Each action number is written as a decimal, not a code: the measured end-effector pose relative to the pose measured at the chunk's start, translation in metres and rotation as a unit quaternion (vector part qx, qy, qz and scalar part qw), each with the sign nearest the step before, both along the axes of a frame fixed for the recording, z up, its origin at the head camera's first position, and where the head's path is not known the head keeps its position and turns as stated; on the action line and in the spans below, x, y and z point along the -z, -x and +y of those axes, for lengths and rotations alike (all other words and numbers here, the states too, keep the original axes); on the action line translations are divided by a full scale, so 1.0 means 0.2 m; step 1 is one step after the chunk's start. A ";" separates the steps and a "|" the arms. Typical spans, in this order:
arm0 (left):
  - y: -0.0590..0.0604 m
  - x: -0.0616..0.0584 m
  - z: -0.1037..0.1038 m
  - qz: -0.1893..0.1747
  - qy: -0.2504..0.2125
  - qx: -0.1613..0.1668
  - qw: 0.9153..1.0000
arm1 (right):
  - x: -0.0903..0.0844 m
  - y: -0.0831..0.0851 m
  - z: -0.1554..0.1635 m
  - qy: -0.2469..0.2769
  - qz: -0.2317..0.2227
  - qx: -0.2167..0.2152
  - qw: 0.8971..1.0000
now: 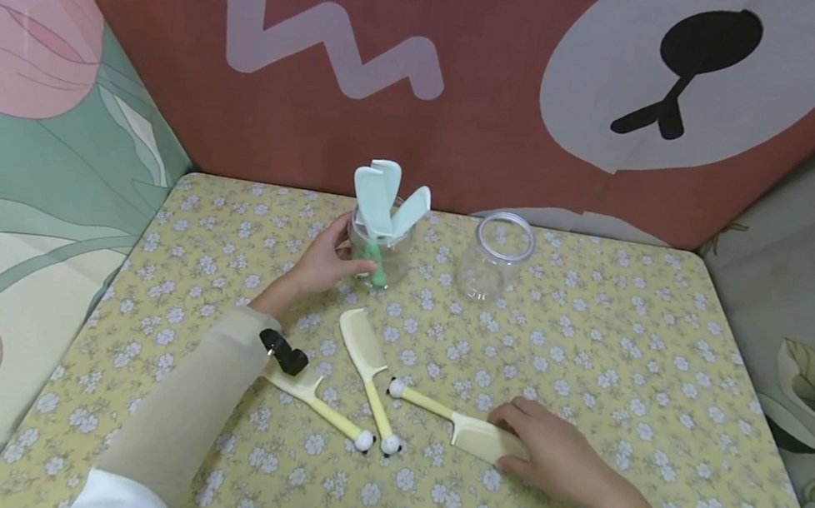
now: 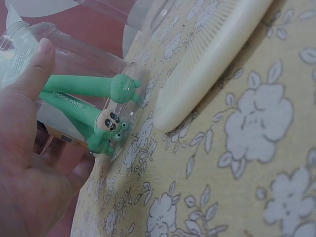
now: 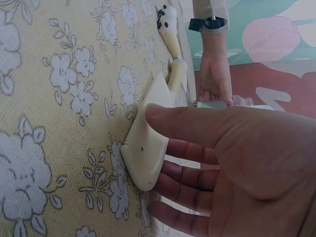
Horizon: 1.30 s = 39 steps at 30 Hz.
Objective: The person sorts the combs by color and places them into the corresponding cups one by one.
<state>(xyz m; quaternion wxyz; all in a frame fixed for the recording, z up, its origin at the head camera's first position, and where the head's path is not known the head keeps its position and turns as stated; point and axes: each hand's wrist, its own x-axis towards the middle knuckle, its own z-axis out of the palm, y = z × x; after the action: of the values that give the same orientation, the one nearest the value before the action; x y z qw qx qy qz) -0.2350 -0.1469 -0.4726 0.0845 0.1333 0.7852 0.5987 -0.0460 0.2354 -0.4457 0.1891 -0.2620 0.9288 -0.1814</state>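
My left hand (image 1: 319, 261) grips the side of a transparent jar (image 1: 396, 269) at the back of the table. Several pale-green combs (image 1: 377, 193) stand in it, heads up. Their green handles (image 2: 94, 86) with cartoon-figure ends point down inside, as the left wrist view shows. At the front right, my right hand (image 1: 551, 451) pinches the toothed head of a cream comb (image 1: 482, 441) between thumb and fingers; its yellow handle points left. Two more cream combs lie nearby, one in the middle (image 1: 364, 348) and one (image 1: 334, 418) partly hidden by the left sleeve.
A second transparent jar (image 1: 492, 272) stands right of the first one. The table wears a yellow floral cloth (image 1: 594, 342). Behind it rises a reddish-brown printed backdrop (image 1: 464, 151), with patterned fabric on both sides.
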 end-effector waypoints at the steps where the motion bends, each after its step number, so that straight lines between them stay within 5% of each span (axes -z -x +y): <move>1: 0.00 0.00 0.00 0.000 0.000 0.000 1.000 | 0.00 0.00 0.00 -0.001 0.005 0.000 1.000; 26: 0.00 -0.02 0.00 -0.001 -0.001 0.000 1.000 | 0.03 0.00 0.00 0.005 0.017 0.004 1.000; 33: 0.00 -0.01 0.00 0.000 -0.001 -0.001 1.000 | 0.03 0.01 0.01 0.037 -0.049 0.034 0.998; 39: 0.00 -0.01 0.00 0.000 0.002 -0.005 1.000 | 0.06 0.04 0.04 0.092 -0.131 0.062 0.985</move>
<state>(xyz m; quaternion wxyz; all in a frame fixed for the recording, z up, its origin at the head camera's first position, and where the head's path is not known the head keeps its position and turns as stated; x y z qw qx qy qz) -0.2357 -0.1467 -0.4705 0.0819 0.1291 0.7871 0.5976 -0.0532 0.2429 -0.4568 0.2727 -0.1942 0.8899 -0.3100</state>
